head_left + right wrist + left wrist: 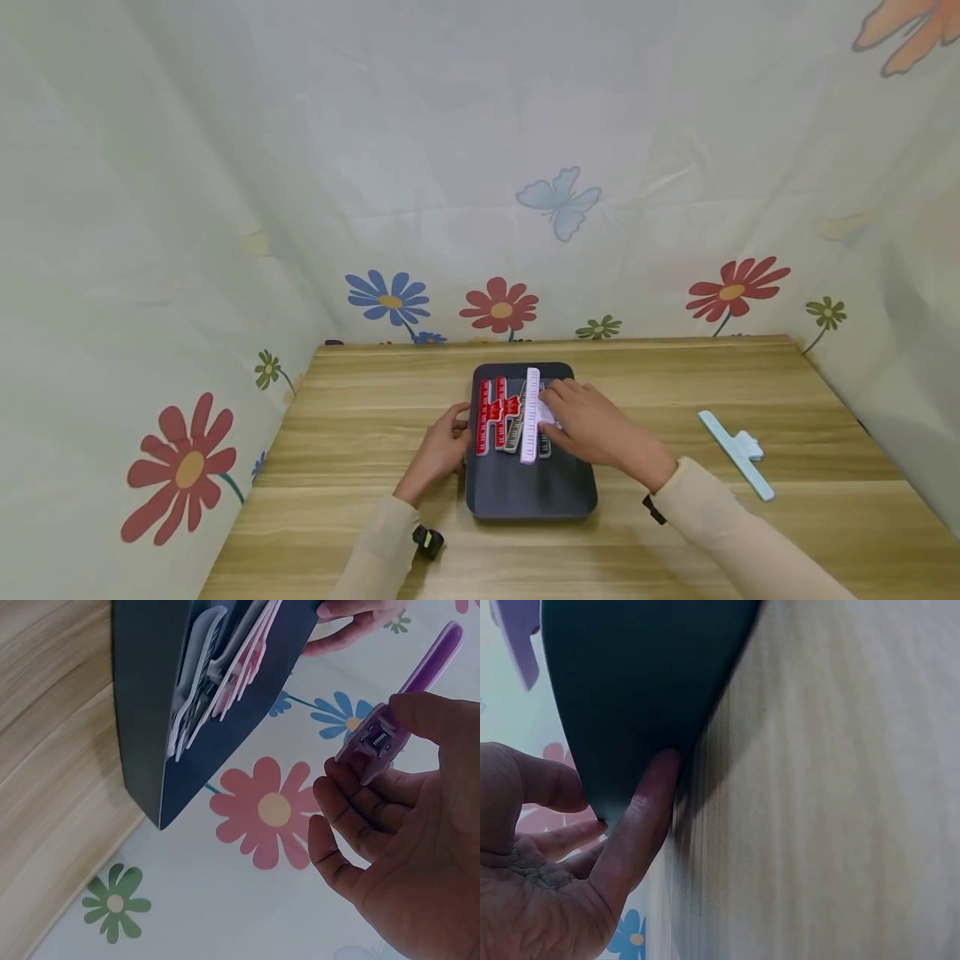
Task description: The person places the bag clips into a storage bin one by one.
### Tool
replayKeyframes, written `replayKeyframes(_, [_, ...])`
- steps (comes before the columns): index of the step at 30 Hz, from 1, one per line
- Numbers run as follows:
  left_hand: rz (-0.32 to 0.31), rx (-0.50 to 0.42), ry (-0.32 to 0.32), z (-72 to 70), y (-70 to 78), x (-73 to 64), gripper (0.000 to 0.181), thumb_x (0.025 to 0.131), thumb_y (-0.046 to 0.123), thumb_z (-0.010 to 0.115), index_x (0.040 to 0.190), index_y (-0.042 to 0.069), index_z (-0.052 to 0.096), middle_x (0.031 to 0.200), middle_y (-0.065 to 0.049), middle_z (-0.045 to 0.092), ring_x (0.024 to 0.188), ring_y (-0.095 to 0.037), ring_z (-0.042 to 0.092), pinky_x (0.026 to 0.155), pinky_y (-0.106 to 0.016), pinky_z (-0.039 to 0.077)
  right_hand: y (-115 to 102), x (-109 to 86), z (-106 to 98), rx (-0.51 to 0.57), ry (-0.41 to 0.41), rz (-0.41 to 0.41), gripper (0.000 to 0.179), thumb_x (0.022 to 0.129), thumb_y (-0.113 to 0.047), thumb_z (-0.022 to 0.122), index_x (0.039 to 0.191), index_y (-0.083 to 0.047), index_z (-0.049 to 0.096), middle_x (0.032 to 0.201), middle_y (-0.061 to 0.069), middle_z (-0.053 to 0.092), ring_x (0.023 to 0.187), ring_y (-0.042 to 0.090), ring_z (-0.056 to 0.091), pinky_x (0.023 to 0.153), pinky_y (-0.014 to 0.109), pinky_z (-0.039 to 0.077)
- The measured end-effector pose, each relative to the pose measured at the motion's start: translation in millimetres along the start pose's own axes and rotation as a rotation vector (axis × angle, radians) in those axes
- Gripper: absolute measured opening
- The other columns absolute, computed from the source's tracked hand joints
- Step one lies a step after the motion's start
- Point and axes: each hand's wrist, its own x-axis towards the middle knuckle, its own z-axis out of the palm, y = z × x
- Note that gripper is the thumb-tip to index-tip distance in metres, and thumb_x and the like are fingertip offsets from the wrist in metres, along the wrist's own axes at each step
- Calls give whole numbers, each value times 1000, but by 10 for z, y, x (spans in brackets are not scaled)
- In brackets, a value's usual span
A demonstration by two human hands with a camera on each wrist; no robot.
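My right hand [596, 421] pinches a lavender sealing clip [530, 417] by its handle, over the dark grey tray [525, 500]. In the right wrist view that clip [397, 720] shows its spring, with thumb and fingers at the handle, apart from the tray. Two red clips [484, 417] with a keyboard pattern lie side by side in the tray's left half. Right of them are a slanted dark-and-cream clip [513, 435] and a black one [545, 446], partly hidden under the lavender clip. My left hand [441, 446] holds the tray's left side, fingers on its wall [622, 772].
A light blue clip [735, 454] lies on the wooden table [360, 400], right of the right forearm. Behind the table's far edge hangs a white curtain [420, 183] printed with flowers and butterflies; it also encloses both sides.
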Motion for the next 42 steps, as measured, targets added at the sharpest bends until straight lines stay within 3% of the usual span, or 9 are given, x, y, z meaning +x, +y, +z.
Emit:
replayKeyframes(15, [0,16,15,8,-11,13,51,97,10,49,147,12,42,129,-26,60,104,-32,65,47,-32,56,-155,137,201,-23,-89,8,58,92,-46,63,136,-9,55,136,9,57,128,26,52,108,53,44])
replayKeyframes(21, [9,14,25,16,-6,9,51,96,9,50,146,12,43,126,-26,61,103,-31,65,46,-33,56,-232,183,265,-53,-116,-23,61,93,-48,61,139,-9,53,140,9,56,131,28,51,111,52,42])
replayKeyframes(29, [17,9,25,21,1,12,50,96,7,50,146,10,44,125,-27,62,101,-31,66,47,-33,56,-338,252,373,-108,-116,-86,55,93,-45,62,133,-8,57,135,10,59,129,30,53,105,55,46])
replayKeyframes(42, [23,3,9,20,-25,26,50,96,8,50,145,9,43,123,-28,62,95,-28,67,48,-33,56,-478,299,453,-203,-167,-113,57,92,-48,63,134,-10,59,135,6,61,127,25,55,106,51,47])
